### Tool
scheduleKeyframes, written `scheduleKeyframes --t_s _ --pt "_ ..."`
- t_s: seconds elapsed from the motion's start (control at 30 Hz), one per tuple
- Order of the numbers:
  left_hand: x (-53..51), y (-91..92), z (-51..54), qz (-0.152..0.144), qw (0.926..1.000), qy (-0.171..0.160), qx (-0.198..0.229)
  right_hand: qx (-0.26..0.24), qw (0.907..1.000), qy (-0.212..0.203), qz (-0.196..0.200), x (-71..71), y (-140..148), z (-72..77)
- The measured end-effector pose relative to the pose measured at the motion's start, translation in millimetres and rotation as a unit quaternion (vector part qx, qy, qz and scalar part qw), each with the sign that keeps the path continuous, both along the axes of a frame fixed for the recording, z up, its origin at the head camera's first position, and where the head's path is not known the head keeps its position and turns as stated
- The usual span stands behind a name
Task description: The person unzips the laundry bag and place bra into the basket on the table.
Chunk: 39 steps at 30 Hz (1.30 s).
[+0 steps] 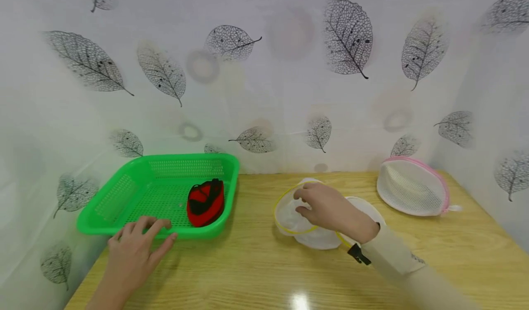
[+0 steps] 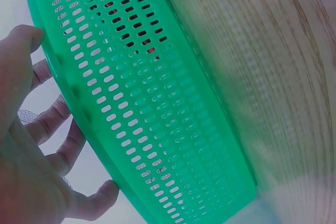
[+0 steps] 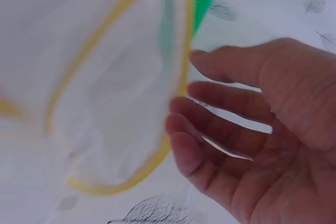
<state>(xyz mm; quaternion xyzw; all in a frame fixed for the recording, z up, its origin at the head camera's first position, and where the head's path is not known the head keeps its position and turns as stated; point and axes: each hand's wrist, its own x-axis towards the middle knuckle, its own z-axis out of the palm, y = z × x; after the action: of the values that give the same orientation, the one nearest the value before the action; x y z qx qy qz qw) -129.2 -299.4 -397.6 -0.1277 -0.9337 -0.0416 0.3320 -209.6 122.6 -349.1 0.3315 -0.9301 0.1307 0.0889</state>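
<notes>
White mesh bag with yellow edging lies on the wooden table, a little right of centre, soft and slumped, its ring tilted up towards me. My right hand is over it, thumb and fingers loosely bent and parted, gripping nothing. The wrist view is blurred at the yellow rim; fingertips may be brushing it, can't swear to contact. Black clip at the near edge, beside my cuff.

Handling notes, my judgement: the rim is the firm part, so best pinched there, thumb one side, fingers the other. Loose mesh would likely fold and slide. Keep sleeve off that clip; it could snag.

Further left: green basket, my left hand at its near rim, fingers spread, not wrapped round it. Light fingers there should steady it without tipping. Inside, towards its right end, a red-and-black item. Far right, pink-trimmed mesh bag. Behind everything, leaf-print sheet.
</notes>
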Motion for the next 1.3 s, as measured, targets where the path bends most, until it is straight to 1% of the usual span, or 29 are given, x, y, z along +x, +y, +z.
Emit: scheduleKeyframes --t_s 0.03,0.17,0.33,0.43,0.53,0.63,0.73,0.87,0.97,1.2,1.3 --pt "-0.1 0.3 -0.3 0.000 1.0000 -0.001 0.001 0.001 0.9999 0.010 -0.008 2.9 5.8 -2.7" --pt "-0.3 0.3 -1.3 -0.003 1.0000 0.002 0.005 0.009 0.9989 0.026 -0.039 13.6 26.2 -13.4" --pt "-0.8 -1.6 -0.9 -0.005 0.9999 0.005 0.010 -0.004 0.9983 0.027 -0.051 23.1 45.6 -28.3" --pt "-1.0 -2.7 -0.5 -0.005 0.9999 0.004 0.011 0.010 0.9985 -0.003 -0.055 26.3 54.3 -36.6" --pt "-1.0 -3.2 -0.3 -0.003 0.9999 0.002 0.013 0.036 0.9975 -0.042 -0.045 26.2 59.3 -44.9" --pt "-1.3 -3.5 -1.2 0.000 0.9999 -0.001 0.014 0.051 0.9955 -0.074 -0.031 23.4 60.8 -52.9" --pt "-0.8 -2.6 -1.2 0.001 0.9999 -0.005 0.015 0.050 0.9951 -0.084 -0.015 21.0 58.6 -57.5" --pt "0.1 -1.9 -0.4 0.000 0.9998 -0.006 0.018 0.048 0.9966 -0.067 0.007 16.6 49.1 -59.2" --pt "0.3 -2.0 0.5 0.002 0.9997 -0.008 0.021 0.050 0.9970 -0.058 0.013 10.5 38.2 -59.5" --pt "0.4 -0.7 0.5 0.008 0.9992 -0.032 0.022 0.064 0.9973 -0.033 0.016 -13.2 12.9 -65.9" --pt "0.8 -0.7 -0.7 0.010 0.9991 -0.034 0.025 0.068 0.9971 -0.025 0.024 -23.9 2.7 -68.2"
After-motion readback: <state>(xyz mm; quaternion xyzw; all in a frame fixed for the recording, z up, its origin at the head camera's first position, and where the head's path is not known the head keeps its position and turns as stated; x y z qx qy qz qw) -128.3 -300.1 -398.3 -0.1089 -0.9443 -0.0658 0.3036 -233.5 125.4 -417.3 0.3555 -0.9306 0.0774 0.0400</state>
